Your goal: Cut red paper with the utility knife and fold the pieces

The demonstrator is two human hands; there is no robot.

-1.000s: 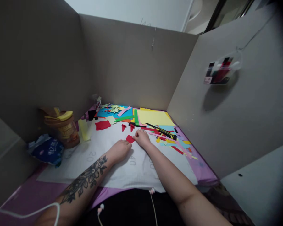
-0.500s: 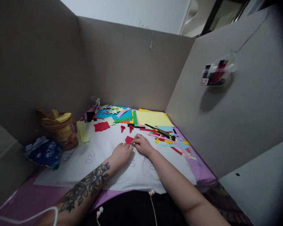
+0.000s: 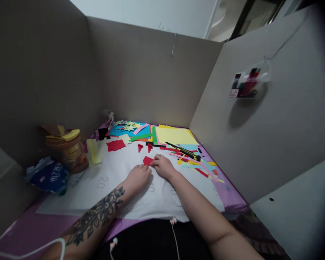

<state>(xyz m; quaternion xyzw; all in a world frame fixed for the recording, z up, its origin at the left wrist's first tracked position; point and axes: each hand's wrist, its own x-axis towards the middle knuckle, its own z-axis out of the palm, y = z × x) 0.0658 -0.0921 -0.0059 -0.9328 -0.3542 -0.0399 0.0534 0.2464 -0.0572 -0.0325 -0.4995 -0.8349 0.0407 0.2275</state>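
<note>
A small red paper piece (image 3: 147, 160) lies on the white sheet (image 3: 119, 173) between my fingertips. My left hand (image 3: 139, 177) touches its lower edge, fingers bent together. On its right side my right hand (image 3: 161, 166) pinches the edge with thumb and forefinger. Just beyond are two small folded red pieces (image 3: 150, 148). A stack of red paper (image 3: 116, 145) rests further left. Behind my right hand lies a black and yellow cutter (image 3: 185, 151) among coloured paper strips.
An orange-brown jar (image 3: 70, 153) and a blue packet (image 3: 48, 176) stand at the left. Yellow sheets (image 3: 176, 135) and paper stars (image 3: 128, 126) lie at the back. Grey partitions (image 3: 151, 72) surround the table; a clear package (image 3: 247, 85) hangs on the right.
The whole view has shifted slightly. Both hands stay at the red paper piece, with hardly any visible movement.
</note>
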